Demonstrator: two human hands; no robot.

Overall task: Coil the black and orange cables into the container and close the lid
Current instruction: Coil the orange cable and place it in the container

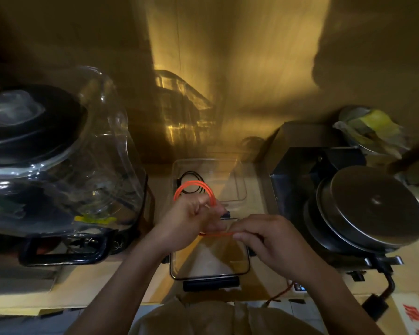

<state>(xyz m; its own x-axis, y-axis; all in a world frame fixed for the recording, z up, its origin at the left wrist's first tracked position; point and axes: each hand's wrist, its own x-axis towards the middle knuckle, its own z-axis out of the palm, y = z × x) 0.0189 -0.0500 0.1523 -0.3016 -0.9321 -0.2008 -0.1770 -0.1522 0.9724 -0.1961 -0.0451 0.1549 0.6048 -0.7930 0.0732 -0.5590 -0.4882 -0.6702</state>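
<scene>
The left hand holds a loop of the orange cable – its fingers are curled round the cable, and the loop sticks up past the fingertips. The right hand pinches the same cable between thumb and fingers, so a straight bit of orange runs from one hand to the other. More orange cable hangs down below the right wrist.

Just beyond the left fingers sits the clear container. The black cable lies coiled inside it, partly behind the orange loop. Under both hands lies the clear lid – flat on the counter, with dark clips on its edges.
</scene>
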